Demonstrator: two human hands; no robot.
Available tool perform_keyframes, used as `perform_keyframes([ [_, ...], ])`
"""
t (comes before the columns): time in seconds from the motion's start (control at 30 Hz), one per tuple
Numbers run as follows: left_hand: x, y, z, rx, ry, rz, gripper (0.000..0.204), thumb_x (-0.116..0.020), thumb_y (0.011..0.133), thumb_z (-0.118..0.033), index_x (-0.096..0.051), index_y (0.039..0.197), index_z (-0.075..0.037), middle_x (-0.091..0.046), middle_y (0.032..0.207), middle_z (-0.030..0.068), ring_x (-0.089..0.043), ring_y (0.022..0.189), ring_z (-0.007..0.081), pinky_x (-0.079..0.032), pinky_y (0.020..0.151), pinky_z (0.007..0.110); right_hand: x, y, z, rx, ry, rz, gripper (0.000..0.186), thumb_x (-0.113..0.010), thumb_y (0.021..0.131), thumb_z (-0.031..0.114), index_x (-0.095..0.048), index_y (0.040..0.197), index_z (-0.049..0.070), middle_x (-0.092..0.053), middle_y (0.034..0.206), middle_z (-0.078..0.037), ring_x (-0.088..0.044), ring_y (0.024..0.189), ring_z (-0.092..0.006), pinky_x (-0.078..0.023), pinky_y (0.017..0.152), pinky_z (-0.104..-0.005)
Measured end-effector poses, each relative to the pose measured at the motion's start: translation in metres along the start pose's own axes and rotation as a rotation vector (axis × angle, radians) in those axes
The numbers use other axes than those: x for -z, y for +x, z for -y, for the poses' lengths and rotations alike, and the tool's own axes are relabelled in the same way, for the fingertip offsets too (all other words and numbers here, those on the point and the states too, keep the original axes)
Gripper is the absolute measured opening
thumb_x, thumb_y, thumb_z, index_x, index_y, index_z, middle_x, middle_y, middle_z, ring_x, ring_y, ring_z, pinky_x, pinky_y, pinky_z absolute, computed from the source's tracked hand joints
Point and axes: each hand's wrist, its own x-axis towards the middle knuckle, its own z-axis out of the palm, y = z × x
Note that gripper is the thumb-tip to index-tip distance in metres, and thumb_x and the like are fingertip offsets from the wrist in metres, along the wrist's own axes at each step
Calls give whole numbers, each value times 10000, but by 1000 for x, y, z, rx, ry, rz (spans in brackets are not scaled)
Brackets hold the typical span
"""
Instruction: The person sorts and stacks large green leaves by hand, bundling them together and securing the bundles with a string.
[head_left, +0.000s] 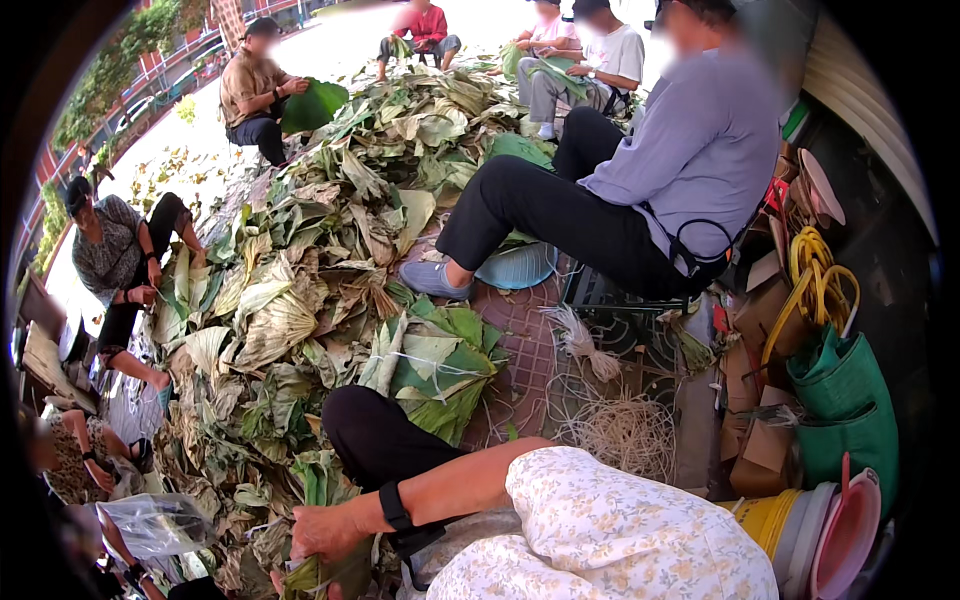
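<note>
right hand [325,535], dark band [395,507] at wrist, curled around folded leaf [304,575] directly below its fingers, near side of leaf heap [285,315]; left hand [350,577] mostly hidden at near edge, grip cannot be told; string-tied bundle [440,368] farther off, beyond knee [375,430].

The dry leaves [275,322] at nine o'clock look matt, crinkled and papery. At eight, a clear plastic bag [155,525] shines. The yellow hose [812,272] at three seems smooth plastic; cardboard [768,440] at four is matt; the floral sleeve [610,515] at five, matt cloth.
</note>
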Motion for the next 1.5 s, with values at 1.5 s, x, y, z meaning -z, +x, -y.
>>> perform_keyframes([
  [1.5, 28, 0, 41, 49, -559, -134, 686, -679, 684, 28, -357, 1285, -48, -487, 1204, 70, -476, 1073, 196, -356, 943, 324, 111, 23, -2, -110, 211, -437, 142, -614, 787, 112, -605, 896, 22, -583, 785, -95, -561, 741, -243, -444, 657, -318],
])
